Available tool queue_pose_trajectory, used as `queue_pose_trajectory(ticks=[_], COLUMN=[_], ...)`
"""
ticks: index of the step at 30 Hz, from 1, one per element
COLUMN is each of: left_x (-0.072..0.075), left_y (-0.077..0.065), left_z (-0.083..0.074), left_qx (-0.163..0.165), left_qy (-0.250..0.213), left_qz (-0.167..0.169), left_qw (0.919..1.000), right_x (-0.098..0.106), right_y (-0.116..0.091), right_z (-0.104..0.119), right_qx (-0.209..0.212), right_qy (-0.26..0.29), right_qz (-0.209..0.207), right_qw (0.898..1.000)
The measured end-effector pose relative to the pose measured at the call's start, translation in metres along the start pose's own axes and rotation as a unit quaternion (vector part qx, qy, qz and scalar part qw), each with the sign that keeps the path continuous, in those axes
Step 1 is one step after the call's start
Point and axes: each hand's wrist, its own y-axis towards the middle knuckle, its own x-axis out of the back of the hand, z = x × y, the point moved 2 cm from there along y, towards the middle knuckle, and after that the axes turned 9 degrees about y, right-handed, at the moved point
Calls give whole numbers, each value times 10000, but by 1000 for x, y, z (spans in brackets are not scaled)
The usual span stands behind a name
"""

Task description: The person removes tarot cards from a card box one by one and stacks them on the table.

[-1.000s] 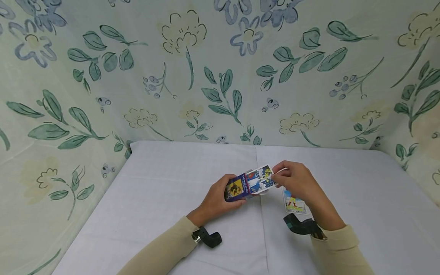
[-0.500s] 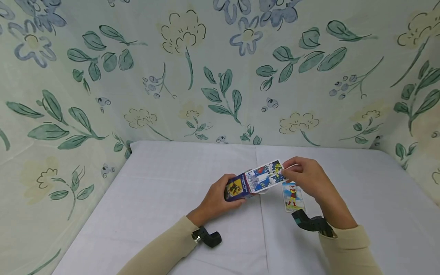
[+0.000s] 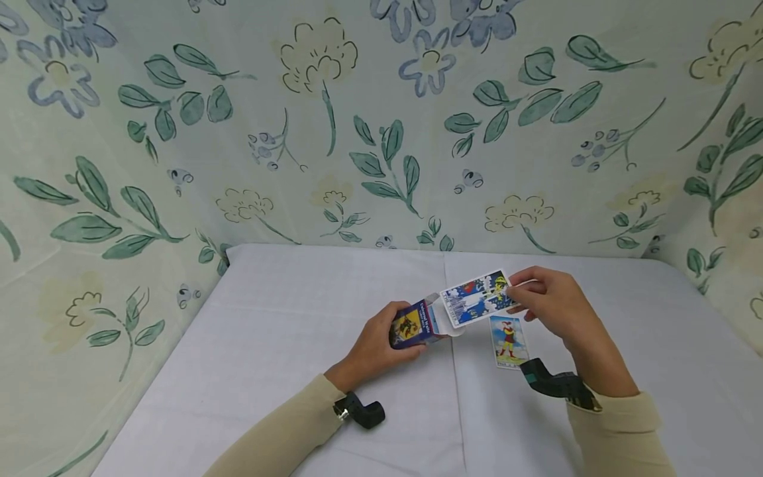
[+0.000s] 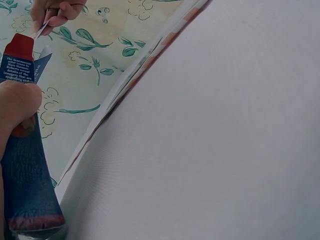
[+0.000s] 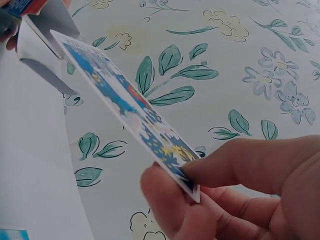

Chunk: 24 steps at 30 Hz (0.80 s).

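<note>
My left hand (image 3: 381, 341) grips a dark blue card box (image 3: 408, 326) with a yellow picture on its front, seen in the head view. The box's flap end points right and stands open; its white flaps (image 5: 40, 55) show in the right wrist view. Between thumb and fingers, my right hand (image 3: 551, 301) pinches one end of a tarot card (image 3: 477, 298) with a blue, white and yellow picture. The card's far end is just beyond the box's mouth. Below it on the table lies another tarot card (image 3: 508, 343), showing a figure in red and yellow.
A white cloth covers the table (image 3: 286, 298). Behind it and at the sides hangs a curtain (image 3: 381, 132) printed with flowers and leaves. A black wrist camera (image 3: 360, 411) is strapped on the left sleeve, another black wrist camera (image 3: 560, 384) on the right.
The right hand has moved right and slightly away, drawing the pinched card out of the box. The left hand and box have stayed in place. The card on the table is now more visible.
</note>
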Motion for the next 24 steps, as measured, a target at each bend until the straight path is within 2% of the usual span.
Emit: queue_pose_trajectory(ticks=[10, 24], left_x=[0, -1], left_y=[0, 0], left_z=[-1, 1], left_qx=[89, 40], left_qy=[-48, -79], left_qz=[26, -15], left_qw=[9999, 10000], right_x=[5, 10], right_y=[-1, 2], right_z=[-3, -10], right_qx=[-288, -344], right_qy=[435, 505], right_qz=[239, 355], right_qw=[9984, 9975])
